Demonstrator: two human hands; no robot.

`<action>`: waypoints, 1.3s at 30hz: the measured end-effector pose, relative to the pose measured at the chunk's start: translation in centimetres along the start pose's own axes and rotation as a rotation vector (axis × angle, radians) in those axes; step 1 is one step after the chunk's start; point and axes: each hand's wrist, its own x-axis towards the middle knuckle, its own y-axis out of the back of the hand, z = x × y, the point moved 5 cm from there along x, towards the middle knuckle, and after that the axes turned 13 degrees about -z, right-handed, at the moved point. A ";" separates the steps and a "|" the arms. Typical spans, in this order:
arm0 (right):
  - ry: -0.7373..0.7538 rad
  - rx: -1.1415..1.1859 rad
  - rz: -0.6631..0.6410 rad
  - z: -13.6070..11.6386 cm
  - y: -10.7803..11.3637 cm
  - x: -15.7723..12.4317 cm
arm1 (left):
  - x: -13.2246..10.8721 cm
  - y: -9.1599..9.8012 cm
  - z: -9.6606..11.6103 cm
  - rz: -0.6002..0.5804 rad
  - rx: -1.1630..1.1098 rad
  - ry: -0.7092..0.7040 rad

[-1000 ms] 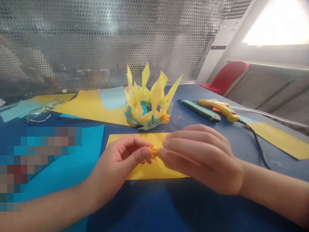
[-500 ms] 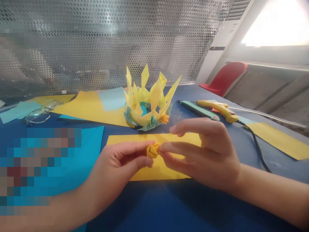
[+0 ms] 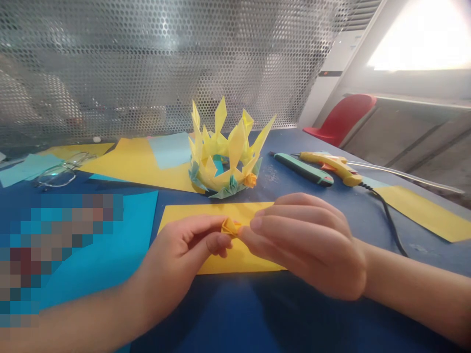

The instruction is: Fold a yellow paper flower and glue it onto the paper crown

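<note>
A small yellow folded paper flower (image 3: pixel 230 227) is pinched between the thumb and fingers of my left hand (image 3: pixel 187 247). From the other side, my right hand (image 3: pixel 309 240) grips its right edge with the fingertips, its fingers held close together. Both hands are just above a yellow paper sheet (image 3: pixel 221 264) lying on the blue table (image 3: pixel 228 314). Right behind them stands a pale yellow paper crown (image 3: pixel 235 152) with tall points, green leaf shapes and an orange paper rose (image 3: pixel 250 180) at its base.
To the right lie a green-and-black cutter-like tool (image 3: pixel 303 169) and a yellow glue gun (image 3: pixel 342 169) with a black cord. Blue paper (image 3: pixel 110 264), yellow paper (image 3: pixel 121 164) and eyeglasses (image 3: pixel 59 174) are on the left. A perforated metal panel (image 3: pixel 147 73) rises behind; a red chair (image 3: pixel 342 115) stands beyond.
My right hand has rolled over, its raised fingers coming down together beside the flower. The flower has turned slightly in my fingertips; my left hand has barely moved.
</note>
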 end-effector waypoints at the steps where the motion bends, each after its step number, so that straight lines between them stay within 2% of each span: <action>1: 0.003 0.000 0.002 -0.1 0.0 0.0 | 0.0 0.0 0.1 0.000 0.040 -0.006; 8: 0.054 -0.032 -0.013 -0.3 0.0 0.0 | -0.1 -0.2 0.2 -0.051 0.195 0.015; 14: 0.008 0.016 -0.019 0.1 -0.3 0.0 | 0.0 -0.5 -0.3 -0.120 0.178 0.056; 21: 0.022 0.093 -0.048 -0.3 -0.3 -0.3 | -0.4 -1.0 -0.6 -0.195 0.220 0.120; 26: -0.050 0.161 -0.040 -0.2 -0.2 -0.7 | -0.6 -1.0 -0.5 -0.174 0.263 0.045; 28: 0.029 0.161 -0.054 -0.6 -0.2 -0.6 | -0.6 -1.0 -0.4 -0.164 0.268 0.028; 29: 0.024 0.160 -0.056 -0.7 -0.2 -0.6 | -0.6 -1.0 -0.4 -0.168 0.272 0.027; 30: -0.100 0.144 -0.086 -0.2 -0.3 -0.5 | -0.6 -1.1 -0.4 -0.181 0.274 0.030; 31: -0.088 0.126 -0.088 -0.5 -0.3 -0.5 | -0.6 -1.2 -0.4 -0.200 0.276 0.034; 35: -0.063 0.107 0.008 -1.0 -0.3 -0.8 | -0.6 -1.3 -0.5 -0.240 0.286 0.037; 39: -0.032 0.184 0.022 -0.6 -0.7 -0.8 | -0.6 -1.3 -0.4 -0.250 0.285 0.033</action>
